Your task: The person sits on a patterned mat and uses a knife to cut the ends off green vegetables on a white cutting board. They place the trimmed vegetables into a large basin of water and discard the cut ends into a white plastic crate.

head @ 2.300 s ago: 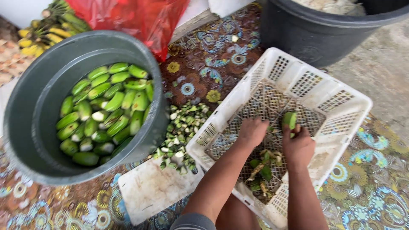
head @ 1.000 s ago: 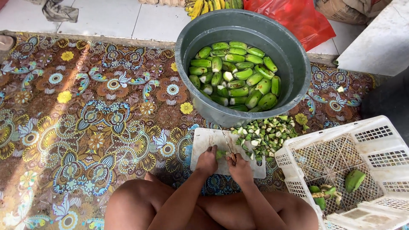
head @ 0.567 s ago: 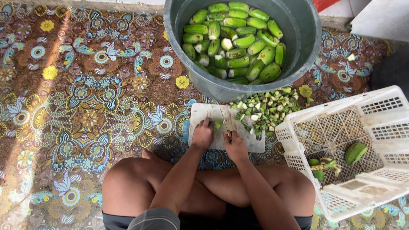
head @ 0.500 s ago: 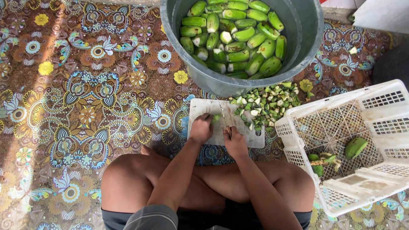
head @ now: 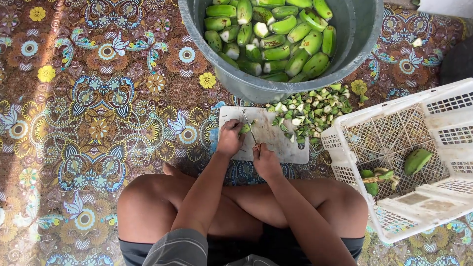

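hands (head: 249,148) moved from white crate (head: 345,123) to cutting board (head: 281,143), knife (head: 250,130) now slicing green banana (head: 245,128)

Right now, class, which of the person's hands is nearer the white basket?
Right. The right hand grips the knife on the board's middle, closer to the white basket; the left hand lies farther left.

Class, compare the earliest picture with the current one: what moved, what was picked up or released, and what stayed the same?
Both hands left the white crate. Now the left hand holds a green banana on the cutting board; the right hand grips a knife. The bucket stayed full.
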